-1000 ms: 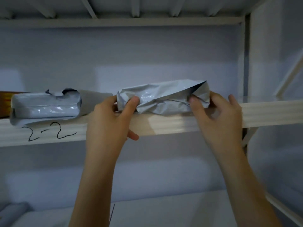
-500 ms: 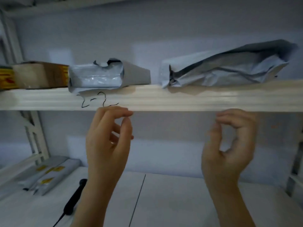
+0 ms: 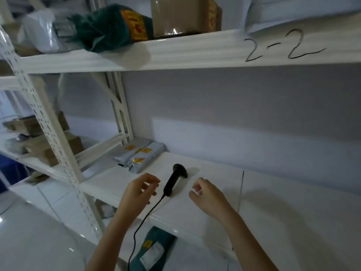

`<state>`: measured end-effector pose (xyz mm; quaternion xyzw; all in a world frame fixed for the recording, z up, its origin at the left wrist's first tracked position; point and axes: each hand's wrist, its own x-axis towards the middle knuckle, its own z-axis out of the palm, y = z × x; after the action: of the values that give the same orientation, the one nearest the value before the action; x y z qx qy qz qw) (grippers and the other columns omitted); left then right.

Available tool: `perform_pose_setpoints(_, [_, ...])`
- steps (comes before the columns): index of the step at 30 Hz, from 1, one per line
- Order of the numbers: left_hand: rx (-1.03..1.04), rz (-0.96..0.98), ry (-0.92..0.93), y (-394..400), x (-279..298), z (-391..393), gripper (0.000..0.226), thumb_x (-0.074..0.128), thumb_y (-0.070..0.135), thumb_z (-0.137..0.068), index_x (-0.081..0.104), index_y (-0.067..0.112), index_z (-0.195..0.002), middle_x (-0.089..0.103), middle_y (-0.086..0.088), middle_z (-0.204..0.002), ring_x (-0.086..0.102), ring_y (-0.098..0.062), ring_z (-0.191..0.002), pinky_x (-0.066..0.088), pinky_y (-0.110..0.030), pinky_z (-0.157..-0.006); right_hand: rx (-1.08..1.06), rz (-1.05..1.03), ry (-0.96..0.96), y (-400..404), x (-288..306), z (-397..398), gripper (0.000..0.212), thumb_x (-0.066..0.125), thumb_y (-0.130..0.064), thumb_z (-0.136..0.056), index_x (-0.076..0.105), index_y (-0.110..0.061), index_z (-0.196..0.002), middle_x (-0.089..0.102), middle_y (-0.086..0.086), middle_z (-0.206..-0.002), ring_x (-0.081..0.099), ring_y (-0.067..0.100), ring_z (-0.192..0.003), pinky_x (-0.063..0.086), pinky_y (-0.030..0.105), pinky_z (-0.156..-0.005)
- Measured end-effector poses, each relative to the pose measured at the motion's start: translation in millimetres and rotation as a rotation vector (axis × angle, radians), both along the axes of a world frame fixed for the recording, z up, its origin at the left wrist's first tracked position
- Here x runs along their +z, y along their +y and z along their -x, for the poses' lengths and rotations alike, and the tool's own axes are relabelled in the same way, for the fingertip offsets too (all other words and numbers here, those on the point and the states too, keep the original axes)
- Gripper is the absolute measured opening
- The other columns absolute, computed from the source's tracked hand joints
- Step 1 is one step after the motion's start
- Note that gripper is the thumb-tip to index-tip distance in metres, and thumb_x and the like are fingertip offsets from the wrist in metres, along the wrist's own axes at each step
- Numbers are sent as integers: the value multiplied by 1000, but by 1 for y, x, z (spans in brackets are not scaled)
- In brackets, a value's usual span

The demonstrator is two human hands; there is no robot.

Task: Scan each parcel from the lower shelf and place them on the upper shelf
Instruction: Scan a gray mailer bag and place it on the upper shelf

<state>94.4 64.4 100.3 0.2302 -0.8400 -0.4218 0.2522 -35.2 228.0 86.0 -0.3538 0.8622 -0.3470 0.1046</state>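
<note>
A black corded scanner [image 3: 174, 179] lies on the white lower shelf [image 3: 273, 202]. My left hand [image 3: 139, 189] hovers just left of its handle, fingers loosely curled and holding nothing. My right hand [image 3: 207, 194] hangs to the scanner's right, also loosely curled and empty. Grey parcels with yellow labels [image 3: 139, 157] lie at the shelf's back left. On the upper shelf [image 3: 195, 51], marked 2-2, sit a dark green parcel [image 3: 109, 26], a brown box [image 3: 185, 14], a clear plastic bag [image 3: 41, 30] and a grey parcel [image 3: 302, 10] at the right.
A white perforated upright [image 3: 50, 133] stands at the left, with cardboard boxes [image 3: 39, 141] on the neighbouring rack behind it. A dark green parcel [image 3: 152, 249] lies below the lower shelf's front edge, near the scanner cable. White tiled floor [image 3: 39, 231] spreads at the lower left.
Both hands let go of the grey parcel on the upper shelf and dropped to the lower shelf either side of the scanner. The view swung down and left.
</note>
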Motion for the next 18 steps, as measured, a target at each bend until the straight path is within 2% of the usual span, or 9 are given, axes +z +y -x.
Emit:
perform_pose_setpoints(2, [26, -23, -19, -26, -9, -10, 24, 52, 8, -92, 63, 27, -82, 69, 2, -87, 65, -11, -71, 51, -24, -51, 26, -14, -89, -29, -8, -11, 28, 51, -33, -92, 52, -12, -111, 56, 2, -113, 56, 18, -102, 43, 27, -84])
perform_pose_setpoints(6, [60, -73, -74, -64, -24, -19, 24, 50, 10, -93, 61, 29, -84, 67, 3, -89, 65, -13, -75, 52, -25, -54, 50, 2, -212, -74, -27, -17, 14, 53, -30, -91, 50, -16, -95, 57, 1, -101, 56, 18, -93, 45, 30, -79])
perform_pose_setpoints(11, [63, -93, -199, -106, -47, -7, 16, 48, 11, -93, 60, 21, -93, 66, -9, -96, 65, -21, -84, 54, -32, -63, 45, 31, -313, -122, -44, -4, 23, 55, -26, -91, 56, -10, -107, 58, 5, -106, 58, 20, -97, 45, 30, -81])
perform_pose_setpoints(18, [108, -64, -292, -159, -74, 42, 13, 52, 15, -90, 59, 20, -99, 62, -3, -95, 61, -20, -80, 56, -40, -73, 77, 36, -392, -192, -61, 38, 25, 53, -29, -90, 55, -11, -108, 54, -3, -100, 55, 17, -99, 43, 29, -82])
